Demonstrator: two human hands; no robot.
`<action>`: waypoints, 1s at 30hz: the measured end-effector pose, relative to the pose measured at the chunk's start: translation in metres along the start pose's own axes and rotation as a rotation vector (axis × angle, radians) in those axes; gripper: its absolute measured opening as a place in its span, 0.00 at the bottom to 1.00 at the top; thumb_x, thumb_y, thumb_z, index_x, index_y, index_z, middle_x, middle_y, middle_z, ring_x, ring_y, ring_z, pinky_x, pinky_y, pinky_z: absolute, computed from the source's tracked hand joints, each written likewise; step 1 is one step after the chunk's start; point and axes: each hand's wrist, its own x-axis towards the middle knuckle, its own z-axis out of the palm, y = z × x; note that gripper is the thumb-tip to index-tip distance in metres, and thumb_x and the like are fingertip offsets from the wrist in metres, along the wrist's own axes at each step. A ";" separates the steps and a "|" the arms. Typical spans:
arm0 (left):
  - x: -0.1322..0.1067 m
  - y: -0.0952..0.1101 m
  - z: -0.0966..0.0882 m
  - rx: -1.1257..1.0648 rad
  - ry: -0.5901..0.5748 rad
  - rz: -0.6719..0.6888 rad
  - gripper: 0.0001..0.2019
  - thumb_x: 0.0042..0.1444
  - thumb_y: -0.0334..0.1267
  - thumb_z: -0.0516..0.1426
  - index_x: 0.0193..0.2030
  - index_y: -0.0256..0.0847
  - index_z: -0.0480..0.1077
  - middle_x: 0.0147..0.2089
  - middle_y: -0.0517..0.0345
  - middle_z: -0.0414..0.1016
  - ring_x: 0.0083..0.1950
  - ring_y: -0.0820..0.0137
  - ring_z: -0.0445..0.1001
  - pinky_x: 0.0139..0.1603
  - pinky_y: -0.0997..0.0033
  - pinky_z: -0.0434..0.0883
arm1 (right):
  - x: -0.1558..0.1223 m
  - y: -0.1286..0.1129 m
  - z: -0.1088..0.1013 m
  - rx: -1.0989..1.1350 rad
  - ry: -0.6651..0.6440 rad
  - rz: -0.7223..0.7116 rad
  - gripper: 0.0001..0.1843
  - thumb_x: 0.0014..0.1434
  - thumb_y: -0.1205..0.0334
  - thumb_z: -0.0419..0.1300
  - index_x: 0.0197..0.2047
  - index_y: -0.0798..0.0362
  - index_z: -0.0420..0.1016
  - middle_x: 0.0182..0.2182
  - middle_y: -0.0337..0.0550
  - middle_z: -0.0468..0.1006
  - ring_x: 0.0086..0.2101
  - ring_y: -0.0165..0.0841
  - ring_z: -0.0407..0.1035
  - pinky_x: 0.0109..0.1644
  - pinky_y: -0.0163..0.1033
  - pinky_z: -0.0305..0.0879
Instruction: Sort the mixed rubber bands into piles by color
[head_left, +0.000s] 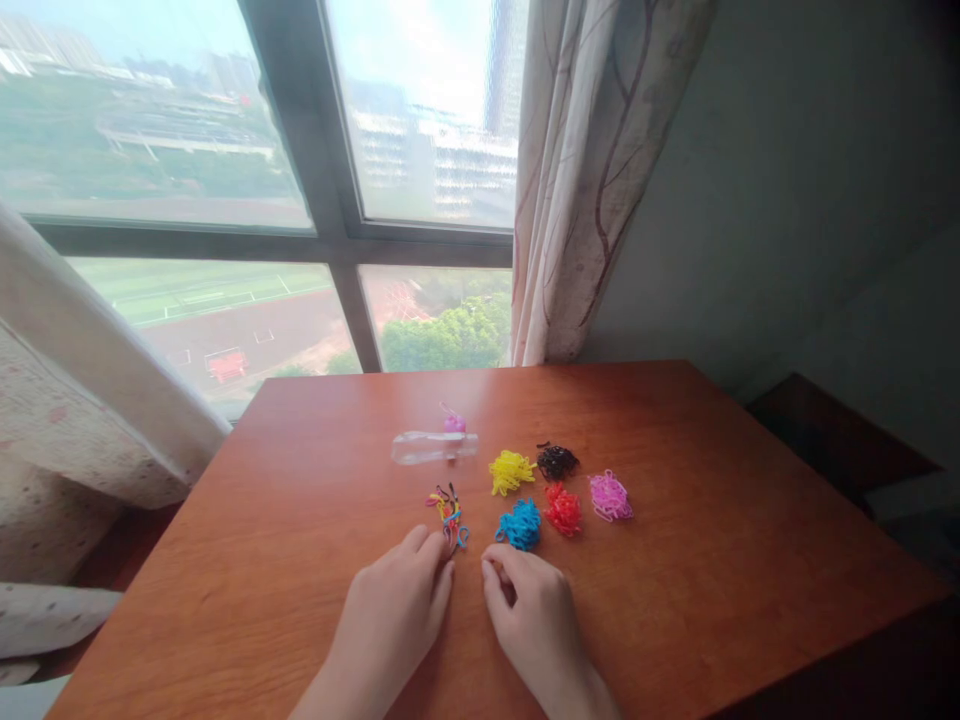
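My left hand (394, 602) rests on the table with its fingers bent and drawn together. Its fingertips are at the near end of a small heap of mixed-colour rubber bands (450, 512); whether a band is pinched there is hidden. My right hand (534, 600) has thumb and index finger closed in a pinch, and I cannot make out anything between them. Just beyond it lies a pile of blue rubber bands (521, 525). Further right and back are piles of red bands (562, 510), yellow bands (511, 471), black bands (557, 462) and pink bands (611, 496).
A clear plastic container (424, 448) lies on its side behind the mixed heap, with a small pink-purple object (454, 425) by it. The brown wooden table (720, 520) reaches back to a window (345, 240) between curtains (577, 180).
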 end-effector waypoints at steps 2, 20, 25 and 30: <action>0.000 -0.001 0.000 0.004 -0.004 0.001 0.11 0.67 0.36 0.46 0.42 0.45 0.69 0.43 0.56 0.75 0.42 0.64 0.78 0.37 0.69 0.68 | 0.000 0.000 0.000 0.005 0.001 0.005 0.11 0.65 0.66 0.50 0.36 0.49 0.74 0.26 0.37 0.76 0.26 0.31 0.70 0.32 0.34 0.55; 0.060 0.036 -0.045 0.056 0.218 0.334 0.10 0.65 0.36 0.49 0.39 0.43 0.71 0.40 0.56 0.76 0.36 0.68 0.77 0.29 0.73 0.62 | 0.003 -0.008 -0.004 -0.097 -0.071 0.014 0.12 0.64 0.68 0.50 0.28 0.50 0.67 0.24 0.36 0.74 0.26 0.29 0.69 0.30 0.35 0.49; 0.112 0.075 -0.051 0.124 0.197 0.521 0.11 0.66 0.37 0.49 0.42 0.42 0.73 0.40 0.53 0.75 0.36 0.66 0.77 0.31 0.71 0.66 | 0.003 -0.008 -0.003 -0.088 -0.089 0.022 0.11 0.63 0.68 0.50 0.29 0.50 0.66 0.24 0.35 0.74 0.27 0.29 0.69 0.31 0.35 0.49; 0.149 0.097 -0.051 0.151 0.175 0.630 0.11 0.65 0.37 0.51 0.42 0.41 0.74 0.42 0.50 0.75 0.40 0.64 0.78 0.36 0.69 0.69 | 0.004 -0.007 -0.003 -0.044 -0.083 0.033 0.11 0.62 0.68 0.50 0.28 0.50 0.65 0.24 0.35 0.74 0.27 0.29 0.69 0.31 0.35 0.49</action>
